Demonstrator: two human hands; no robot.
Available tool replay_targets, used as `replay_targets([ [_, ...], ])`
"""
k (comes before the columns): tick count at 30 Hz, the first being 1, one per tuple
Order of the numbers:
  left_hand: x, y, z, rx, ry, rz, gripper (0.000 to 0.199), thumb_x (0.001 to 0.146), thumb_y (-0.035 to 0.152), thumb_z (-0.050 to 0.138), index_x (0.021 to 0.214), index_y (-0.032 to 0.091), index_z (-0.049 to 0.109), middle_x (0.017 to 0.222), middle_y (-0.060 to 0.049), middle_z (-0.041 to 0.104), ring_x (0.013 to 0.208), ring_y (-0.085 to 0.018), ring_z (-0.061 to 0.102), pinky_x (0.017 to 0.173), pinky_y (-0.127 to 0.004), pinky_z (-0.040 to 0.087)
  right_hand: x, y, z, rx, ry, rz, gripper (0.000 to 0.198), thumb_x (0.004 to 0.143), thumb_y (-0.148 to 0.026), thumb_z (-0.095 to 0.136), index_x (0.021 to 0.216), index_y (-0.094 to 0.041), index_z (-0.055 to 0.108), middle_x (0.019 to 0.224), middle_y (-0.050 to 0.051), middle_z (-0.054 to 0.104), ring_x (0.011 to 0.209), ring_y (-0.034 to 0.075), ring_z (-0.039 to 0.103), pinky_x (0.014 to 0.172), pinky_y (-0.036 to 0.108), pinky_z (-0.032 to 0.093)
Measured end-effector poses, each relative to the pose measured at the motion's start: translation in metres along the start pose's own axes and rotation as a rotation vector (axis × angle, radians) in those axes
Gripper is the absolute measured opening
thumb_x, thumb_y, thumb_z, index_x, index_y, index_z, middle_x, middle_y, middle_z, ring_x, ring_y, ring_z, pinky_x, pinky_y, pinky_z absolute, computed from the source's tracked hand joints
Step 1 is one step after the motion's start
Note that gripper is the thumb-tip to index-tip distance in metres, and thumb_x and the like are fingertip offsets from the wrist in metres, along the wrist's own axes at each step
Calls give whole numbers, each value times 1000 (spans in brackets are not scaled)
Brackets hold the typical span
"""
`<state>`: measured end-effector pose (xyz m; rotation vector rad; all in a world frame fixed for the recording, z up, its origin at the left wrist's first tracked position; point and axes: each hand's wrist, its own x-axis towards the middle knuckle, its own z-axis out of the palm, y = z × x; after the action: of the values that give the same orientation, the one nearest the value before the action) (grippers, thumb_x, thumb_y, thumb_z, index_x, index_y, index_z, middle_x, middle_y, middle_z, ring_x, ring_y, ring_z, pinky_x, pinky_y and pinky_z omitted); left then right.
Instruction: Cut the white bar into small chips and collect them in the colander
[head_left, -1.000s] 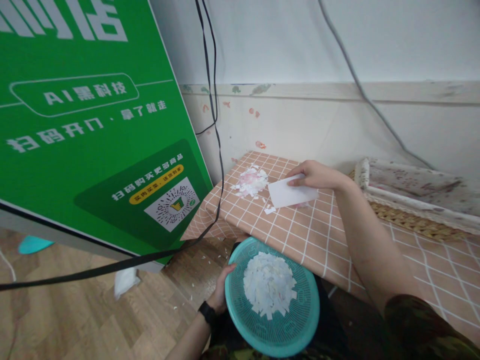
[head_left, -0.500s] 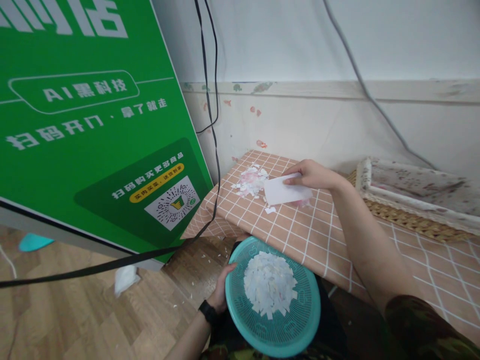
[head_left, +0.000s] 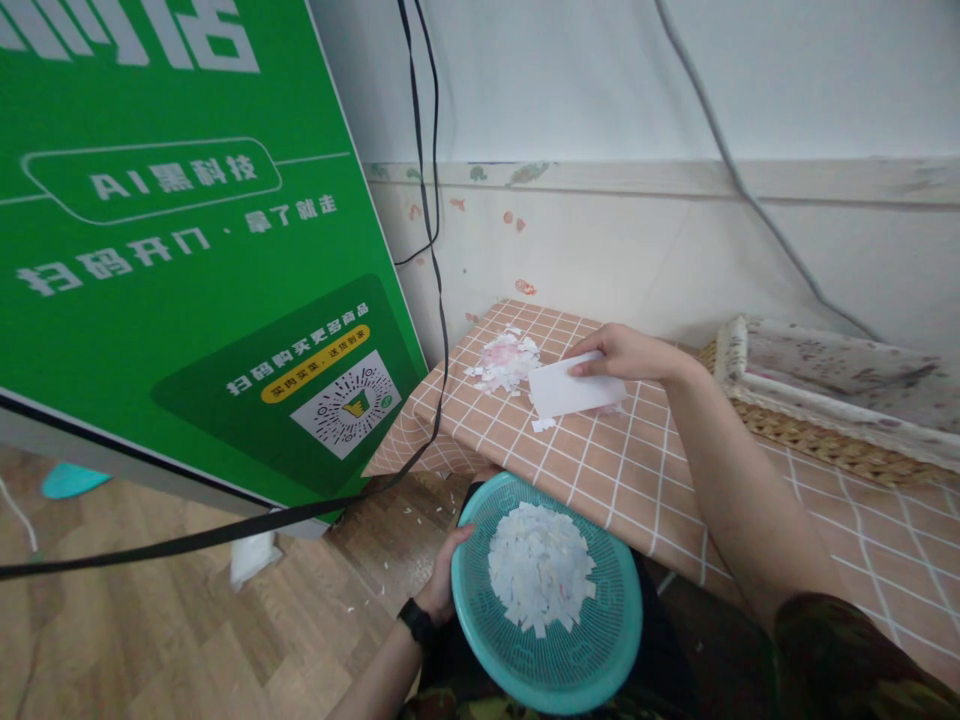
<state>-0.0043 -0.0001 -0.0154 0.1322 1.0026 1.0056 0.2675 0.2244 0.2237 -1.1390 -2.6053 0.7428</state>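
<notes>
My right hand [head_left: 611, 352] pinches a white card [head_left: 566, 387] between thumb and fingers, low over the checked tablecloth. Part of a pinkish paper pile shows behind the card's lower right edge, and a few white scraps [head_left: 543, 424] lie at its lower left corner. Just left of the card is a heap of white and pink paper scraps [head_left: 506, 360]. My left hand [head_left: 445, 572] grips the left rim of a teal plastic basket [head_left: 621, 640], held below the table edge. A mound of white paper pieces [head_left: 541, 568] fills its middle.
Behind the table stands a wall [head_left: 637, 240] with loose cables. At the right, a cloth-lined wicker basket [head_left: 825, 435] sits on the table. A large green cabinet [head_left: 187, 250] rises at the left, with a black strap [head_left: 300, 515] across it. Paper bits lie on the wooden floor [head_left: 172, 630].
The card is still held in almost the same spot, perhaps a touch lower against the table. Both hands and the teal basket stay nearly still; the view has shifted slightly.
</notes>
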Motion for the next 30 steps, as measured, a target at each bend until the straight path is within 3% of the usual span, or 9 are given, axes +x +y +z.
replay_targets([
  [3, 0, 1, 1, 4, 14, 18, 27, 70, 37, 63, 74, 11, 67, 65, -6, 69, 59, -18, 60, 65, -29, 45, -6, -2, -5, 44, -3, 17, 33, 77, -35, 55, 105, -22, 68, 88, 1, 71, 72, 16, 62, 58, 24, 45],
  [9, -4, 5, 3, -44, -20, -9, 24, 73, 35, 61, 75, 12, 67, 64, -4, 69, 57, -16, 59, 64, -28, 46, -29, -13, -2, -39, 210, 62, 35, 80, -38, 53, 108, -23, 67, 96, 2, 70, 79, 19, 63, 65, 27, 48],
  [15, -9, 13, 8, -77, -45, -8, 23, 74, 34, 60, 76, 12, 66, 65, -5, 70, 57, -16, 61, 64, -28, 48, -73, -25, 53, -240, 471, 158, 34, 85, -41, 46, 101, -22, 68, 94, 7, 70, 77, 23, 66, 67, 32, 48],
  [17, -12, 18, 10, -88, -50, 16, 24, 75, 35, 59, 78, 12, 66, 68, -5, 71, 59, -17, 62, 64, -28, 48, -84, -26, 75, -296, 503, 203, 35, 86, -40, 42, 102, -22, 68, 92, 9, 71, 74, 24, 66, 65, 35, 48],
  [24, -23, 39, 17, -91, -98, 17, 28, 74, 35, 60, 85, 10, 66, 74, -9, 72, 64, -21, 65, 67, -32, 51, -91, -35, 123, -241, 528, 209, 35, 89, -35, 37, 110, -25, 62, 88, 8, 71, 69, 23, 66, 63, 35, 49],
  [30, -32, 51, 24, -88, -126, 34, 31, 75, 34, 60, 90, 8, 65, 79, -12, 72, 68, -24, 67, 69, -35, 52, -86, -55, 144, -191, 488, 26, 32, 90, -28, 39, 115, -23, 58, 86, 6, 70, 67, 18, 65, 60, 30, 48],
])
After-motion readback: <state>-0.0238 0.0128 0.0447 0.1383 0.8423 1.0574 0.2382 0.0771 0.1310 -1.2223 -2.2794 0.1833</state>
